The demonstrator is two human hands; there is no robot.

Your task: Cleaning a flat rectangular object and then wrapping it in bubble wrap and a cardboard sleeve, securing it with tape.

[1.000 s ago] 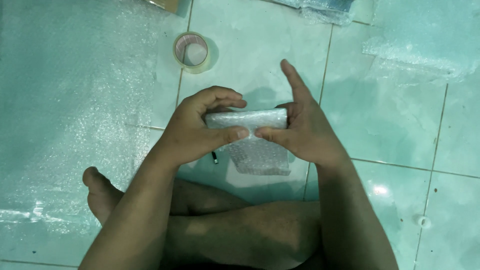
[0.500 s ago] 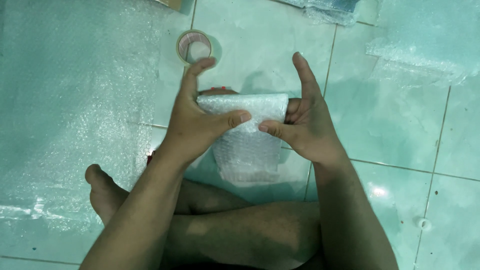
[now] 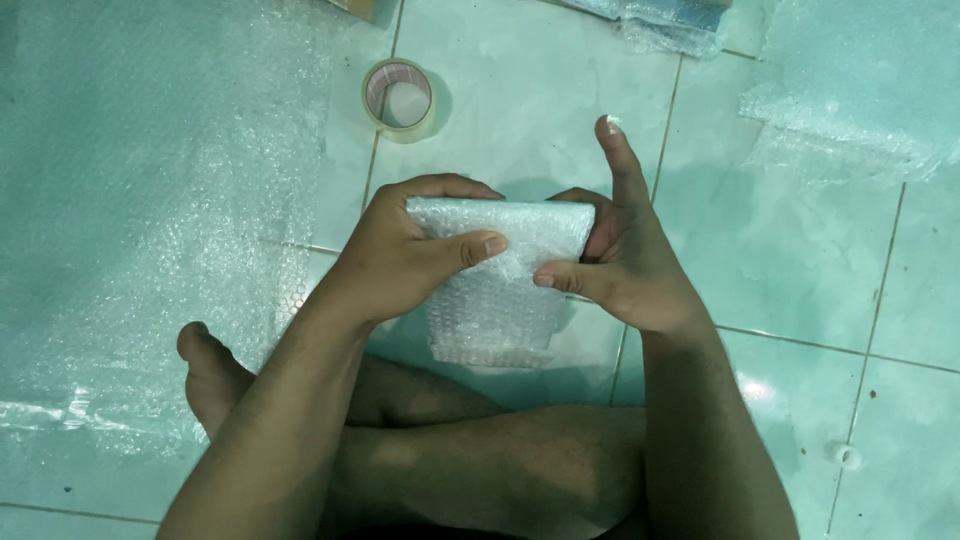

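1. Crossed legs (image 3: 480,450) on the tiled floor (image 3: 800,420).
2. Left hand (image 3: 400,260) and right hand (image 3: 625,270) both pinching a bubble-wrap bundle (image 3: 500,275) held above the legs, right index finger sticking up.
3. Tape roll (image 3: 400,98) sits further out, bubble-wrap sheet (image 3: 150,200) spread on the left.

A bubble-wrapped parcel, held over a tiled floor.

The parcel (image 3: 500,255), a small oblong bundle swathed in clear bubble wrap, sits between the left hand (image 3: 400,262) and right hand (image 3: 625,270), both closed around its ends, with a loose flap of wrap hanging below it. A second wrapped bundle (image 3: 665,20), bluish under its clear covering, lies at the top edge of the frame, well apart from the hands. No labels, signs or screens are visible.
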